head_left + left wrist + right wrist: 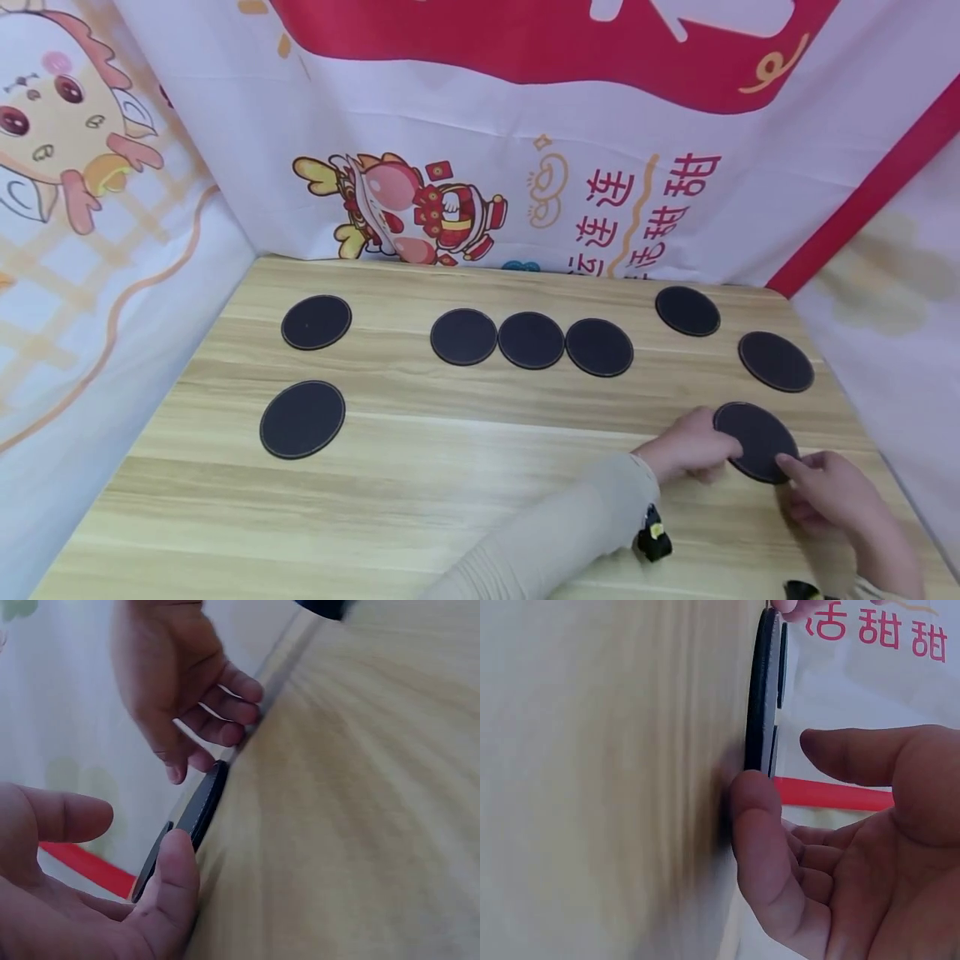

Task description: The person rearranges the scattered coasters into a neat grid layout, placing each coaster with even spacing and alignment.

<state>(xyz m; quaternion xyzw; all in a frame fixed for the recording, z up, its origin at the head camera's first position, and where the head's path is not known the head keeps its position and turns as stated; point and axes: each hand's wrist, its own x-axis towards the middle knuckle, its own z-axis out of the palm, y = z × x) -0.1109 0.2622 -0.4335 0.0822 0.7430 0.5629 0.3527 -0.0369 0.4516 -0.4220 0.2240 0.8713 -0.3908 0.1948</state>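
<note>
A round black coaster (756, 443) with a thin stitched edge lies between both hands at the right of the table. My left hand (692, 447) is at its left edge, thumb over the rim in the head view. My right hand (832, 492) is at the opposite edge. In the left wrist view, the left hand (97, 907) has its thumb raised apart from its index finger, beside the edge-on coaster (206, 806). In the right wrist view, the index fingertip of the right hand (855, 847) meets the coaster's edge (761, 697), with the thumb away from it.
Three coasters (531, 340) form a touching row at the back middle. Two more, a back one (317, 322) and a front one (303, 419), lie at left. Behind the held-at coaster lie two others (687, 311), (776, 362). Printed cloth (465, 108) encloses the wooden table (450, 500).
</note>
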